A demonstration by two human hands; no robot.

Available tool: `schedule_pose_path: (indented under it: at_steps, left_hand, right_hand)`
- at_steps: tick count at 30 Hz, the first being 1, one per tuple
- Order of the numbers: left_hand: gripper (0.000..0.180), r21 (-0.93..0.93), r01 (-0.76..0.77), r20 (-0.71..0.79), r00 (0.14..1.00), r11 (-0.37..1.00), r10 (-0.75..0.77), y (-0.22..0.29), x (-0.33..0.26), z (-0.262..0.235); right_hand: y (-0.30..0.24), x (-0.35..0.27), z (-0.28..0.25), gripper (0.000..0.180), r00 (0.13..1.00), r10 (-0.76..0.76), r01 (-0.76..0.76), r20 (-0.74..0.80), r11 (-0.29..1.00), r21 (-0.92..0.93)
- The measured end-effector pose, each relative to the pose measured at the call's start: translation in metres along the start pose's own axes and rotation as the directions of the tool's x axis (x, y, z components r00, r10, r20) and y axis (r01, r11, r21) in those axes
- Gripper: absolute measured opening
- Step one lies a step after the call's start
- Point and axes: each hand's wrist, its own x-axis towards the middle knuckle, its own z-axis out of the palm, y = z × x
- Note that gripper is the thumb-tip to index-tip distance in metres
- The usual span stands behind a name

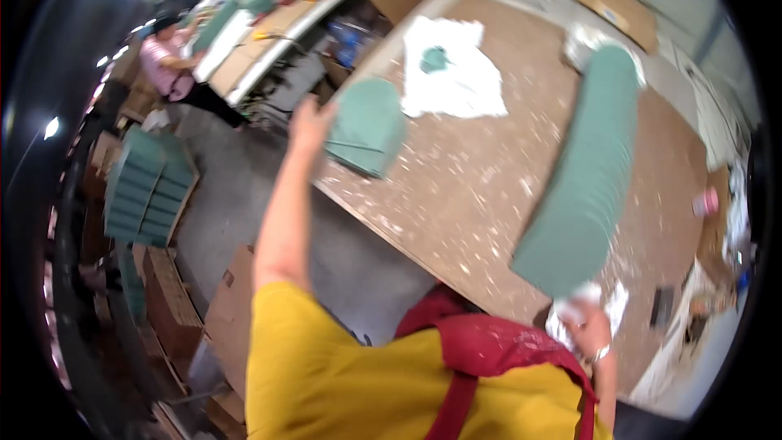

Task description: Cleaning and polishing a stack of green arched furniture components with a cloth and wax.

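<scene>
My left hand point(308, 129) reaches out to the left edge of a small stack of rounded green sheet pieces point(368, 124) at the table's left corner. Its fingers look stretched out and slightly blurred; whether they touch the stack I cannot tell. My right hand point(590, 332) is closed on a crumpled white cloth point(568, 319) at the table's near side. Just beyond that cloth lies a long, fanned-out row of overlapping green pieces point(588, 167), running away toward the back right. A white cloth point(452, 85) with a small green scrap point(434, 59) on it lies farther back.
The brown tabletop point(464, 187) is speckled with white marks. A pink container point(705, 202) and a flat dark piece point(661, 307) lie at the right. On the left, a person point(167, 65) works at another table. Stacked green pieces point(147, 187) and cardboard boxes point(171, 293) stand on the floor.
</scene>
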Motion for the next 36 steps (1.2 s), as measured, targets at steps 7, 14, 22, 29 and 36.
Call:
schedule_pose_path:
  at_steps: [7,14,22,29,36]
  left_hand:
    - [0.099,-0.104,0.151,0.439,0.894,0.983,-0.091,-0.033,0.023,0.048]
    - [0.095,-0.076,0.1,0.576,0.816,0.992,-0.038,-0.034,0.035,0.021]
    - [0.066,-0.242,0.525,0.774,0.612,0.816,-0.164,-0.039,0.042,0.019]
    - [0.057,-0.343,0.58,0.8,0.593,0.739,-0.095,-0.053,0.042,0.017]
    - [0.059,-0.456,0.548,0.806,0.588,0.701,0.064,-0.057,0.041,0.033]
  right_hand:
    - [-0.026,0.023,0.027,0.033,0.994,-0.098,0.101,0.053,0.993,-0.065]
    - [-0.079,0.025,0.016,0.031,0.969,-0.132,0.092,0.209,0.977,0.191]
    - [-0.206,0.126,0.065,0.036,0.909,-0.258,0.046,0.328,0.842,0.537]
    - [-0.285,0.255,0.119,0.067,0.915,-0.367,0.173,0.165,0.73,0.662]
    - [-0.342,0.309,0.168,0.081,0.947,-0.29,0.184,0.14,0.843,0.506]
